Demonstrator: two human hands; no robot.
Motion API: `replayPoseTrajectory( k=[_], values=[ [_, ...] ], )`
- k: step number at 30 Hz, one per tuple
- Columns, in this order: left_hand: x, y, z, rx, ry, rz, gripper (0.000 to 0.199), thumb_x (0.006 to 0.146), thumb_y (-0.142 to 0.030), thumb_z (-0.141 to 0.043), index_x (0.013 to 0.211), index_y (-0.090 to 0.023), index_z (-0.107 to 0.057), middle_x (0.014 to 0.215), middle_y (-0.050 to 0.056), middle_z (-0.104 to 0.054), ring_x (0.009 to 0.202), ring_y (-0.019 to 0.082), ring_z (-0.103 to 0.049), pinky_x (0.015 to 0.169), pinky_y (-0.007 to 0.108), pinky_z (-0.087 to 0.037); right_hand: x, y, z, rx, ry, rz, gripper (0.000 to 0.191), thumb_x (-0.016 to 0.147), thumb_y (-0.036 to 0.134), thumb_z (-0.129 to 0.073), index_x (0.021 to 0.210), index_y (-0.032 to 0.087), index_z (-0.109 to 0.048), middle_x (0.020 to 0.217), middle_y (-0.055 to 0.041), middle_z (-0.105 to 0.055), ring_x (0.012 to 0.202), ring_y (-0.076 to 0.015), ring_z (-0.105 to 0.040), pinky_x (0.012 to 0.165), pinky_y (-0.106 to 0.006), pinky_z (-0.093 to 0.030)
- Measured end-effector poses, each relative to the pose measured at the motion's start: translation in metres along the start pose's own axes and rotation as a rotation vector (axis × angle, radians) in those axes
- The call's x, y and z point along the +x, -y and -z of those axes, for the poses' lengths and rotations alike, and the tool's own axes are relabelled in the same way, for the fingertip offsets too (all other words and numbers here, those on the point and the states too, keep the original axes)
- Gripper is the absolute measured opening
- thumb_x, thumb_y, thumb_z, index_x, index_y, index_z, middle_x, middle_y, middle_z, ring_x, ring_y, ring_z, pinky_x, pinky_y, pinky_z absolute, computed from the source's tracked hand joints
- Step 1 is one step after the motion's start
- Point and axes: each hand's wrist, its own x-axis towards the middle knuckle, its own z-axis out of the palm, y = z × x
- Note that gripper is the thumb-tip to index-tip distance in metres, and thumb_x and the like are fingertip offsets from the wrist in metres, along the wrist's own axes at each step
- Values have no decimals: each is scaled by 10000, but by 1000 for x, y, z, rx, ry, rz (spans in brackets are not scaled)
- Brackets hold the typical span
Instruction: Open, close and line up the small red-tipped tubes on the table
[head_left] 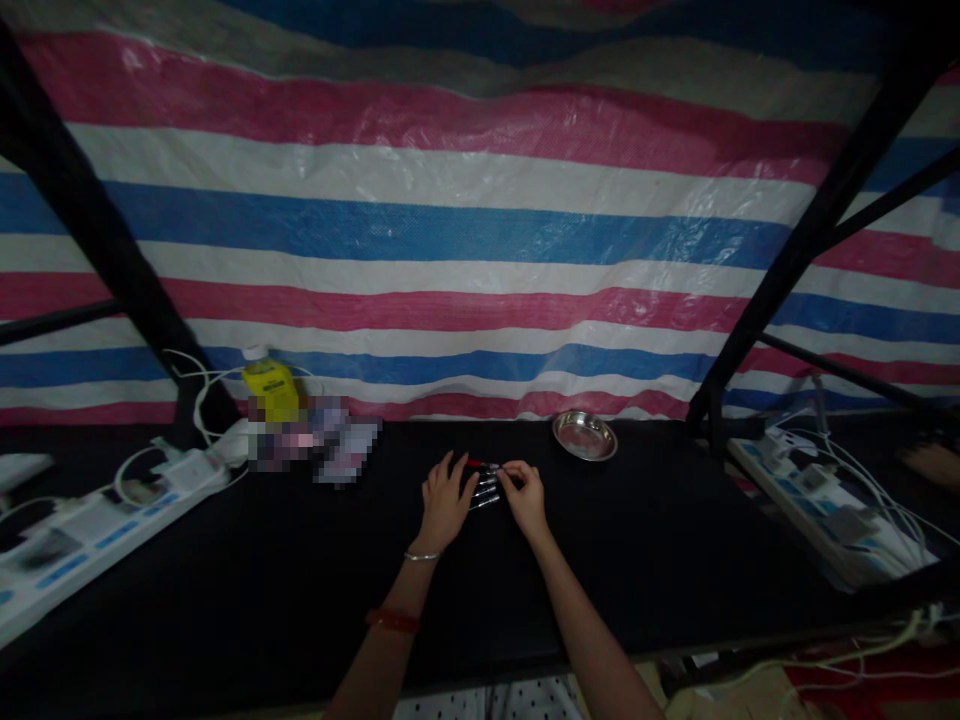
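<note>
Several slim, shiny silver-and-dark sticks [486,489] lie side by side on the black tabletop [300,580] between my two hands. At the top of the row is a slim red pen-like stick [478,463] with a silver end pointing right. My left hand [444,505] lies palm down at the left ends of the row, fingers spread, with the fingertips close to the red stick. With thumb and index finger pinched together, my right hand [527,497] is at the silver end of the red stick. The sticks' exact kind is too small and dark to tell.
A round metal dish [585,436] stands at the back right. Back left are a yellow bottle [271,388] and blurred packets [349,450]. Power strips with cables flank the table, left [112,525] and right [825,510]. Another person's hand [930,465] shows at far right.
</note>
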Motion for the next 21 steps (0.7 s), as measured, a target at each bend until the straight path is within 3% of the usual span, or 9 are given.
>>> replayPoseTrajectory(
  k=[5,16,21],
  values=[
    [-1,2,-7,54,77,-43,591,848,-495,-413,1352,-190,-380,1440,165,-317,1307,315,-299,1000,502,-299,0,1,2,-14,-33,-11,179,709,319,-669,847,215,-714,798,-50,-659,834,-199,-563,828,-326,-407],
    [2,-3,-8,229,183,-3,717,830,-606,-343,1381,-146,-331,1478,162,-232,1355,289,-220,1048,457,-267,0,3,1,-259,-39,-17,284,743,302,-613,979,169,-697,866,-66,-695,899,-209,-588,843,-311,-431],
    [2,1,-14,246,202,-9,718,839,-620,-284,1391,-163,-311,1481,143,-233,1364,267,-205,1062,447,-246,-2,5,2,-317,-21,-20,220,762,273,-570,899,177,-712,854,-59,-690,873,-201,-604,837,-305,-444]
  ],
)
